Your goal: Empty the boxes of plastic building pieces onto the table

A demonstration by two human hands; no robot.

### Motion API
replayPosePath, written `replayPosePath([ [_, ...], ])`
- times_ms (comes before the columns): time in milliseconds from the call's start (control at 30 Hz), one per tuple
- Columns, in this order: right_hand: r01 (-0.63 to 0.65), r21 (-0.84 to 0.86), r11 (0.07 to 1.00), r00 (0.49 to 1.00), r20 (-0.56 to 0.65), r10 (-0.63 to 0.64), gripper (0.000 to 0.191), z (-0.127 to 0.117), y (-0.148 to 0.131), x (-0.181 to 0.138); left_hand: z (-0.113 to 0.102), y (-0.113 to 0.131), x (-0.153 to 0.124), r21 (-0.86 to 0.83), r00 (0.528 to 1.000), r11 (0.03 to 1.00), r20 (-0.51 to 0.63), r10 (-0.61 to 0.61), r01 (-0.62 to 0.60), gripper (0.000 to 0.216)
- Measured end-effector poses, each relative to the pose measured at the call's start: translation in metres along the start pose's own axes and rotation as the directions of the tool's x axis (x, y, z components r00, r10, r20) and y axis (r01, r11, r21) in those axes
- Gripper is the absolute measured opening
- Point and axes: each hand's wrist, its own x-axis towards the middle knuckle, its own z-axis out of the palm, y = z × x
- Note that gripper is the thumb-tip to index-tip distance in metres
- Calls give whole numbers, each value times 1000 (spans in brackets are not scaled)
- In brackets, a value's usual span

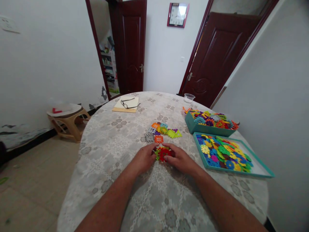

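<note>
Between my two hands, near the middle of the table, is a small cluster of plastic interlocking pieces. A red piece (165, 155) makes up its right side and a yellow-green piece (157, 154) its left. My left hand (146, 157) is closed on the green side, fingers curled round its edge. My right hand (180, 157) grips the red side, thumb across its front. Just beyond my fingertips lie an orange square piece (158, 139), a grey square piece (149, 138) and several more joined or touching pieces, among them a lime-green one (173, 133).
At right stand a teal box (205, 129) heaped with pieces and a shallow teal-rimmed tray (238, 173) of flatter pieces. A clear plastic bowl (189, 97) is at the far edge. Black glasses (125, 105) rest on a pad (131, 102) at far left. A stool (70, 122) stands beside the table.
</note>
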Motion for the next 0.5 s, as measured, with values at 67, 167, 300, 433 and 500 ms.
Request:
replayPosePath([
  [67,17,-44,999,1000,-1,-17,55,-1,-3,0,1,1,0,23,1000,1000,8,4,-4,60],
  [167,66,-159,985,998,14,-65,50,0,-10,0,-1,9,0,32,1000,999,21,-17,16,52],
  [300,22,-217,976,1000,1,-22,34,3,-16,-2,-5,18,-2,-58,996,998,85,-33,38,43],
  [433,-39,-276,960,999,0,41,10,-10,-20,0,-6,21,-3,-170,993,985,119,-21,42,45],
  [500,-64,-320,945,997,-70,43,8,-34,-24,6,-8,22,-4,-183,995,981,92,-41,57,46],
])
